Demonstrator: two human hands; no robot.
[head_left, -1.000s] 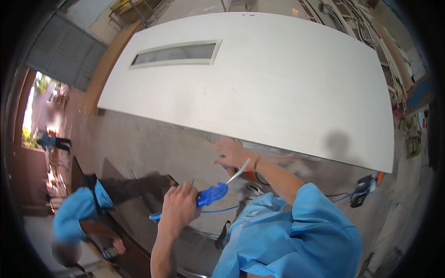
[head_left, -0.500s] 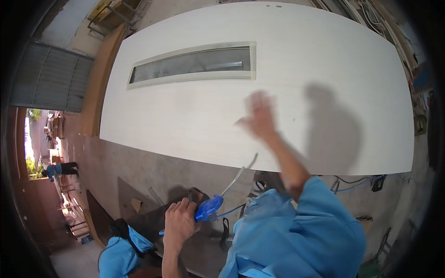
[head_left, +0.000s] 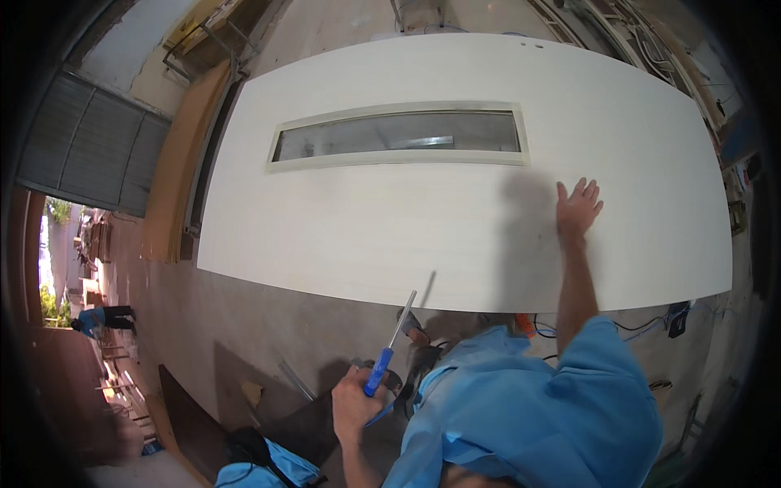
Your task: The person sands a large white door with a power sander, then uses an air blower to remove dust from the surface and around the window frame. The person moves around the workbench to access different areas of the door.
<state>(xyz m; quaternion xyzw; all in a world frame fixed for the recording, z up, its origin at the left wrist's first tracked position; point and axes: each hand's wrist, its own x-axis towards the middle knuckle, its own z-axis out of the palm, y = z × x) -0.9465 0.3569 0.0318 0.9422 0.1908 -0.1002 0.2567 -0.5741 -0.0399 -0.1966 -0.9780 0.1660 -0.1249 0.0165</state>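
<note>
My left hand [head_left: 356,404] is wrapped round a blue air blow gun [head_left: 379,371], whose thin metal nozzle slants up toward the near edge of a large white door panel [head_left: 366,224]. A blue hose [head_left: 380,416] hangs below that hand. My right hand [head_left: 578,211] is open, fingers spread, over the right part of the panel; it looks laid flat there, with nothing in it. Left of the right hand, a long narrow glass window [head_left: 390,140] with a pale frame is set into the panel. A short metal strip shows through or on the glass.
At the lower left is a person in blue [head_left: 272,464] close by; another person [head_left: 104,318] is farther off. Tall brown boards [head_left: 183,167] stand beyond the panel's left end. Black cables [head_left: 634,327] run along the near right edge. Long strips [head_left: 643,41] lie at the back right.
My right hand has moved right across the panel and is no longer blurred. The blow gun, still in my left hand, has shifted right and turned more upright. The view has shifted too.
</note>
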